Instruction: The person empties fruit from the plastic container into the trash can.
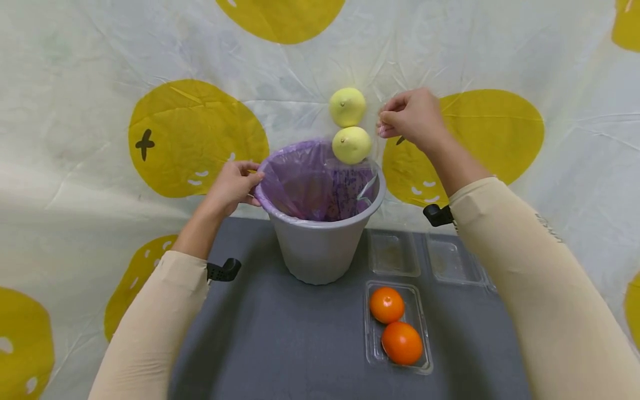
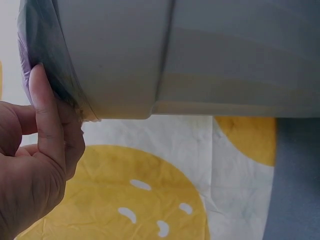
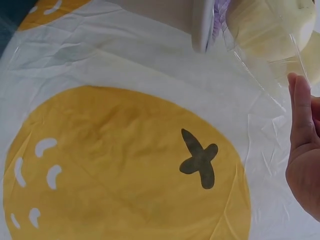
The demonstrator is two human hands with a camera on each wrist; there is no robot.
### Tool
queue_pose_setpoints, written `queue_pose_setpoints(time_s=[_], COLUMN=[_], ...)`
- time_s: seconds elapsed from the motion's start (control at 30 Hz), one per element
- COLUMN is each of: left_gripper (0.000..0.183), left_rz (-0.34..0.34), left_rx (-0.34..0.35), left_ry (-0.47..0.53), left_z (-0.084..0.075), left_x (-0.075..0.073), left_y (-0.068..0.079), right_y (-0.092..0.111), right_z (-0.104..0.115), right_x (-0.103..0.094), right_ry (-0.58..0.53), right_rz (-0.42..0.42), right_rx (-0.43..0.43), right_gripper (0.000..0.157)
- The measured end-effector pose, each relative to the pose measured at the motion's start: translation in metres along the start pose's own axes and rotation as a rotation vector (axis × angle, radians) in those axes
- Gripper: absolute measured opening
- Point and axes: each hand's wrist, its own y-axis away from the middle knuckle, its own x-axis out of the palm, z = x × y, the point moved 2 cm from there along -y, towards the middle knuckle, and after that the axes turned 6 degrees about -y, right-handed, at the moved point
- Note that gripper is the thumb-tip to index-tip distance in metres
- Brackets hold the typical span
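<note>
My left hand [image 1: 232, 188] grips the rim of a light grey bin [image 1: 320, 250], its fingers on the purple liner bag [image 1: 295, 180] folded over the edge. My right hand [image 1: 417, 118] is raised to the right above the bin and pinches the edge of a clear plastic tray [image 3: 260, 82]. Two round pale yellow fruits, an upper one [image 1: 348, 106] and a lower one [image 1: 351, 145], show at this tray; the lower overlaps the bin's far rim in the head view. Inside the liner, dark printed marks show through.
Right of the bin's foot, a clear tray [image 1: 369, 339] with two orange fruits [image 1: 401, 343] lies on the grey table [image 1: 280, 344]. Behind it are more clear plastic containers [image 1: 395, 271], partly behind the right arm. A white cloth with yellow fruit prints [image 1: 200, 139] hangs behind.
</note>
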Motion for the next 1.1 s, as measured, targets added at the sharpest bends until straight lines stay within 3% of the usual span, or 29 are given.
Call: queue_pose_setpoints(time_s=[0.5, 1.1], left_gripper=[0.045, 0.045], left_rz=[-0.003, -0.004], left_rx=[-0.005, -0.016], left_ry=[0.008, -0.004], left_z=[0.000, -0.001], left_x=[0.000, 0.000], left_y=[0.000, 0.002], right_y=[-0.005, -0.013], right_z=[-0.001, 0.007], right_x=[0.008, 0.016], right_ry=[0.080, 0.168], right_rz=[-0.027, -0.079], right_rx=[-0.036, -0.165], right_gripper=[0.027, 0.025])
